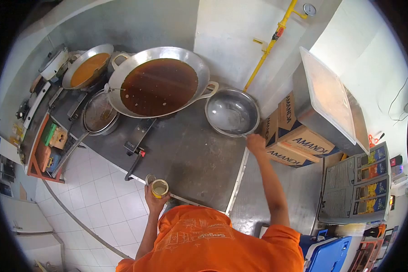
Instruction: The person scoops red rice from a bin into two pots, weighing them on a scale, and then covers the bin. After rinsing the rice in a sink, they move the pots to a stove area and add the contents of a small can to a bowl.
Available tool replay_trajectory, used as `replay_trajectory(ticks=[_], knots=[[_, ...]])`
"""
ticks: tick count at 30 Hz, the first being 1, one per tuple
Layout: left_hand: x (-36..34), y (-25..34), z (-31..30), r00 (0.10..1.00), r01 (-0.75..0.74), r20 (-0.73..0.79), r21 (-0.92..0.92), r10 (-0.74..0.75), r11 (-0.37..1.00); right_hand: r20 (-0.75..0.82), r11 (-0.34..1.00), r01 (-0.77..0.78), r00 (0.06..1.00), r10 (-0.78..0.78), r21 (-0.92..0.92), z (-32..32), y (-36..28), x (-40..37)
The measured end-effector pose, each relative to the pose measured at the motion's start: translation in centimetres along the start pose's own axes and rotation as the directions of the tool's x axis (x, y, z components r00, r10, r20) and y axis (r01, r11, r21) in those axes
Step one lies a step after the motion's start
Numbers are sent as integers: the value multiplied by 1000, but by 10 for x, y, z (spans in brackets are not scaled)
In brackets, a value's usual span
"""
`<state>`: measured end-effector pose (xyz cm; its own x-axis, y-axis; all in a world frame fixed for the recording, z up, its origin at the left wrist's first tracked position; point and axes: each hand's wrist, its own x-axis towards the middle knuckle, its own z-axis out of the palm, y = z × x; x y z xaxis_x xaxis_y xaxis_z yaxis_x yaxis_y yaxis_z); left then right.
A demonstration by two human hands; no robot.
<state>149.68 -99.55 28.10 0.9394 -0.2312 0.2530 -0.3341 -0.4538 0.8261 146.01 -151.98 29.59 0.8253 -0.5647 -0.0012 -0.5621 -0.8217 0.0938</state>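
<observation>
My left hand is wrapped around a small yellow-sided tin can, held upright over the front edge of the stove top. Its round lid is bent up beside the opening, and pale contents show inside. With the arm stretched forward, my right hand is closed at the near rim of a shiny metal bowl. Whitish matter lies in the bottom of that bowl. Left of the bowl stands a big wok of dark brown liquid, its right handle near the bowl.
A strainer rests over a pot at the left, its long handle jutting past the counter edge. Behind it is a pan of orange liquid. Cardboard boxes and a lidded grey bin stand at right. A blue cooler sits lower right.
</observation>
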Motion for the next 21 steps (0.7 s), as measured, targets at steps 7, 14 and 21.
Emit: replay_trajectory(ticks=[7,14,21], knots=[[-1,6,0,999,30,36,8,-30,1000,79,927,-247,969,234,283,29,-33,21],[-12,7,-1,998,63,-17,15,-63,998,-153,716,-49,965,215,696,74,0,24],[-17,4,3,997,81,-24,51,-80,995,216,536,-262,965,147,802,-10,50,12]])
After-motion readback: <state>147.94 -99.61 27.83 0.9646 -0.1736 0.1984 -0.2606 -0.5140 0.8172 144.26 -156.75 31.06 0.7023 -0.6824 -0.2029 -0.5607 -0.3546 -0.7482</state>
